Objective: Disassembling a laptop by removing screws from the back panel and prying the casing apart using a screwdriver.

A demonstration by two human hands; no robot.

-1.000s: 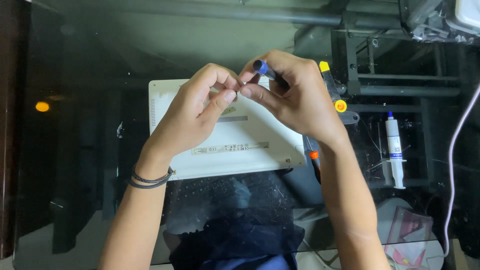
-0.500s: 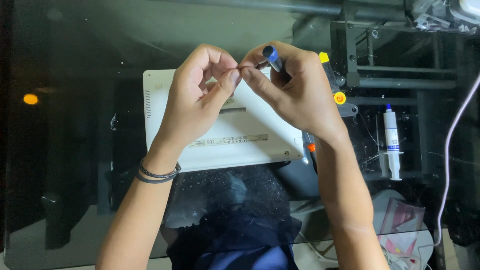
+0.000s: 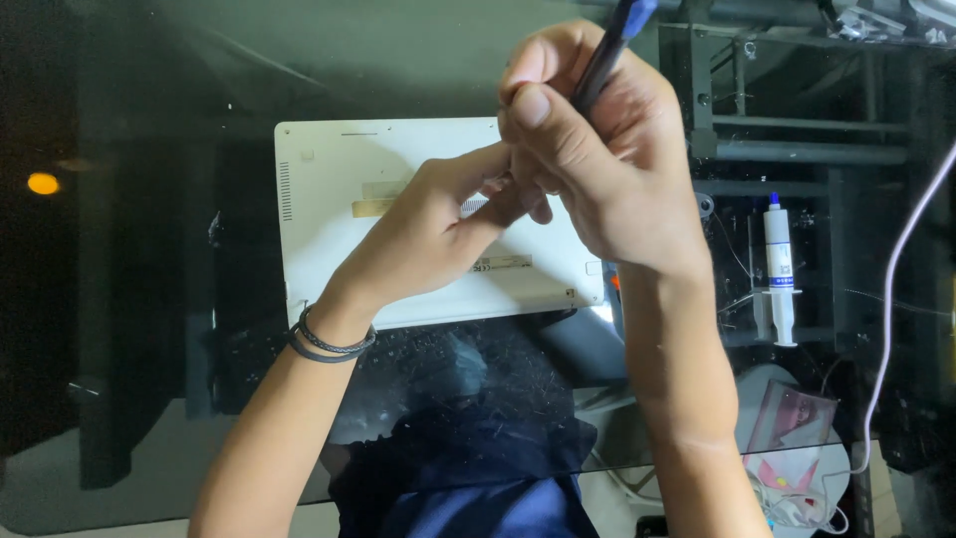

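Note:
A white laptop (image 3: 339, 189) lies bottom-up on a dark glass table. My right hand (image 3: 607, 169) is raised above its right half, shut on a slim screwdriver with a blue and black handle (image 3: 609, 48) that points down; the tip is hidden behind my fingers. My left hand (image 3: 428, 234) reaches in from the lower left, fingers pinched together right under the right hand, touching it near the tool's tip. Whether it holds a small part I cannot tell. Dark bands (image 3: 329, 344) circle my left wrist.
A white syringe with a blue cap (image 3: 779, 269) lies on the glass to the right of the laptop. A pale cable (image 3: 901, 289) curves down the right side. Metal frame bars (image 3: 797, 149) show under the glass. Small packets (image 3: 792, 428) sit at lower right.
Both hands have come up closer to the camera and shifted right. The screwdriver has turned from lying across the fingers to nearly upright. The left hand's fingers stay pinched at the tool.

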